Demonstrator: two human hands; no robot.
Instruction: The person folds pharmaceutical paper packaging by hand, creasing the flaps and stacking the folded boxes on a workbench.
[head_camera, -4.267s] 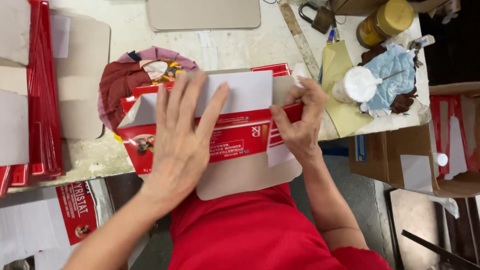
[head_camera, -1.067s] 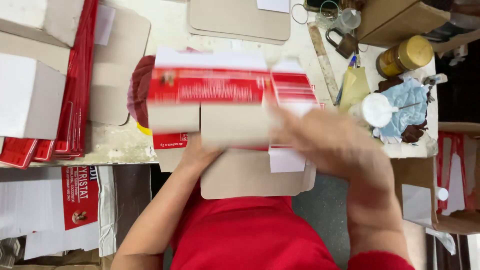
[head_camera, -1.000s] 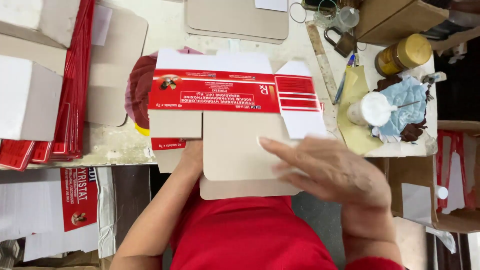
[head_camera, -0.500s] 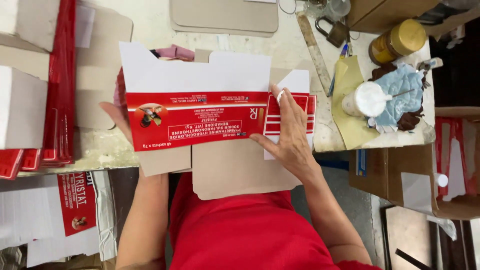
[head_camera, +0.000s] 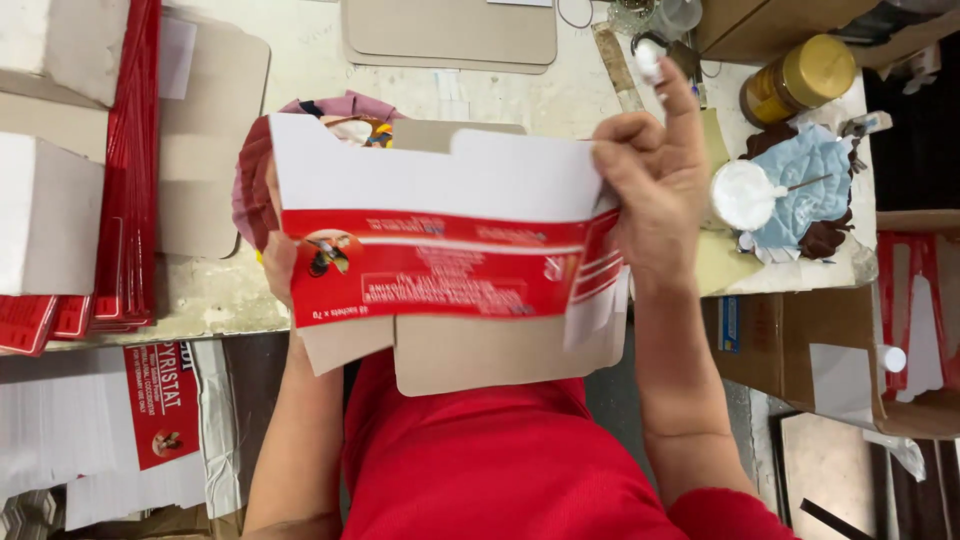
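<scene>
I hold a red and white cardboard carton blank (head_camera: 440, 240) lifted off the worktable, its printed side toward me and its brown flaps hanging at the bottom. My left hand (head_camera: 277, 262) grips its left edge, mostly hidden behind the card. At the carton's right end my right hand (head_camera: 655, 170) pinches the folded side panel, index finger pointing up with white glue on its tip.
A stack of flat red blanks (head_camera: 125, 170) and white folded boxes (head_camera: 45, 215) lie at left. A white glue pot with brush (head_camera: 745, 192) sits on a blue rag (head_camera: 810, 180) at right, near a brown jar (head_camera: 800, 75). Brown card sheets (head_camera: 450, 30) lie at the back.
The carton blank lay flat on the table under both hands; now it is raised and partly folded. My right hand moved from the lower right flap up to the carton's right end.
</scene>
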